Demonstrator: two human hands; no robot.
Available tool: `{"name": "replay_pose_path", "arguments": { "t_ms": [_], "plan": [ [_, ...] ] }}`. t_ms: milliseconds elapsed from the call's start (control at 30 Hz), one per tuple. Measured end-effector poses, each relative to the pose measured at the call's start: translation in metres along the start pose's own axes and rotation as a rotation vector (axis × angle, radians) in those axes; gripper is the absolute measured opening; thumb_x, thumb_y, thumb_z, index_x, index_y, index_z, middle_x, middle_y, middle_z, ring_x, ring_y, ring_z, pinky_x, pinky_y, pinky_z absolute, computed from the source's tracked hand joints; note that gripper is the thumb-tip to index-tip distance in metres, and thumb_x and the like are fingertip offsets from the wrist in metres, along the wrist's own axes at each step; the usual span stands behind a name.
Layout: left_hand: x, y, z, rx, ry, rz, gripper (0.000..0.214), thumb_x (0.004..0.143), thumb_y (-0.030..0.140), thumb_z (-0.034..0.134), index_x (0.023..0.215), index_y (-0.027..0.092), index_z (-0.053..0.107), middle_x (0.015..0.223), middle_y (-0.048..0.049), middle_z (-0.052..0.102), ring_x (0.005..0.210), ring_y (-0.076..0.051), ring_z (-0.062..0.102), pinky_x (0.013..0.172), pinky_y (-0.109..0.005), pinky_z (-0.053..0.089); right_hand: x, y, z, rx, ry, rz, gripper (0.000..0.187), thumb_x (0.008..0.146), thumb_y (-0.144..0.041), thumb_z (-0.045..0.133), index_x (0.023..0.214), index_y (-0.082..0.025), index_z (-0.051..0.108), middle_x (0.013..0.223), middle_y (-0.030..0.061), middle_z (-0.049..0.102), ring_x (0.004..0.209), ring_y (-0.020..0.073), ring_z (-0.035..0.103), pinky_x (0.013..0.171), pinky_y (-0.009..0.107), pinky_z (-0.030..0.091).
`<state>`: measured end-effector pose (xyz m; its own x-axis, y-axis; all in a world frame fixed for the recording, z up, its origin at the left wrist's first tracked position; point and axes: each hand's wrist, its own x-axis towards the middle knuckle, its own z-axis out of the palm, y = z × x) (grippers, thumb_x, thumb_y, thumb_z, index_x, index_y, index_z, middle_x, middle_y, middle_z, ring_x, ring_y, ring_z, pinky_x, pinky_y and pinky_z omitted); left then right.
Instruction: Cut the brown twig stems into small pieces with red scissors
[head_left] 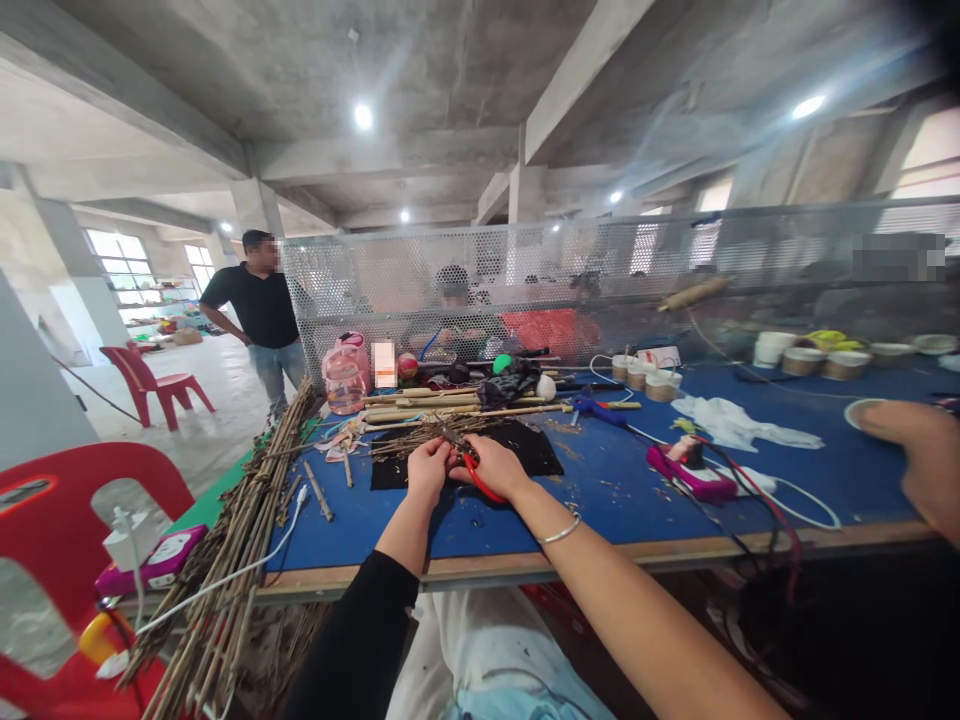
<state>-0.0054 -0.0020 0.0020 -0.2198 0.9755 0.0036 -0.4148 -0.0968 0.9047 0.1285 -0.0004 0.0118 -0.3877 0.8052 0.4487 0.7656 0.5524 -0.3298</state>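
My right hand (496,466) is closed around a pair of red-handled scissors (484,482). The dark blades point up and left, over a heap of thin twigs (405,436). Close beside the blades, my left hand (427,470) has its fingers pinched together; what sits between them is too small to make out. Both hands are over a black mat (536,452) on the blue tabletop (600,510). The twigs lie partly on that mat, and the fingers hide some of them.
Long sticks (240,545) are bundled along the table's left edge. Beyond the mat are thicker sticks (427,400) and a pink bottle (346,383). A glue gun (600,410) and purple power strip (690,474) lie right. Another person's hand (919,450) touches a bowl (859,415).
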Motion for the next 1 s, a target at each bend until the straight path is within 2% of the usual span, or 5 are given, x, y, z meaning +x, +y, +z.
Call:
{"name": "replay_pose_path", "arguments": {
  "t_ms": [100,200,467,700,1000],
  "plan": [
    [0.000,-0.002,-0.001,0.037,-0.051,0.017,0.010,0.064,0.016,0.066,0.072,0.011,0.066,0.056,-0.0016,0.060,0.049,-0.007,0.052,0.051,-0.018,0.043,0.001,0.002,0.002,0.050,0.021,-0.080,0.057,0.066,-0.054,0.064,0.107,-0.017,0.053,0.100,0.0101,0.062,0.095,0.0214,0.057,0.078,0.031,0.042],
    [0.001,-0.003,-0.002,0.061,-0.043,0.037,0.013,0.063,0.019,0.067,0.072,0.011,0.066,0.055,-0.0010,0.059,0.048,-0.007,0.051,0.050,-0.018,0.042,0.002,0.004,0.005,0.062,0.037,-0.120,0.056,0.065,-0.052,0.066,0.106,-0.016,0.054,0.100,0.0106,0.062,0.096,0.0226,0.056,0.080,0.032,0.042],
    [0.000,-0.002,-0.001,0.072,-0.051,0.034,0.011,0.063,0.018,0.065,0.072,0.011,0.064,0.053,-0.0003,0.058,0.046,-0.007,0.050,0.049,-0.019,0.042,0.002,0.005,0.008,0.040,0.053,-0.118,0.053,0.067,-0.051,0.064,0.106,-0.016,0.054,0.099,0.0107,0.062,0.096,0.0232,0.056,0.080,0.033,0.042],
    [-0.002,-0.001,0.000,0.080,-0.044,0.031,0.008,0.064,0.015,0.062,0.071,0.012,0.064,0.054,0.0002,0.058,0.047,-0.007,0.050,0.049,-0.018,0.040,0.003,0.007,0.008,0.026,0.048,-0.112,0.060,0.065,-0.051,0.066,0.110,-0.015,0.053,0.102,0.0115,0.061,0.099,0.0240,0.055,0.082,0.034,0.040],
    [-0.003,0.001,0.000,0.087,-0.038,0.047,0.008,0.062,0.019,0.064,0.066,0.012,0.063,0.052,0.0004,0.057,0.045,-0.007,0.049,0.047,-0.018,0.039,-0.003,-0.003,-0.002,0.141,-0.012,-0.059,0.040,0.069,-0.048,0.064,0.099,-0.021,0.058,0.091,0.0045,0.065,0.084,0.0185,0.060,0.071,0.026,0.042]
  ]
}}
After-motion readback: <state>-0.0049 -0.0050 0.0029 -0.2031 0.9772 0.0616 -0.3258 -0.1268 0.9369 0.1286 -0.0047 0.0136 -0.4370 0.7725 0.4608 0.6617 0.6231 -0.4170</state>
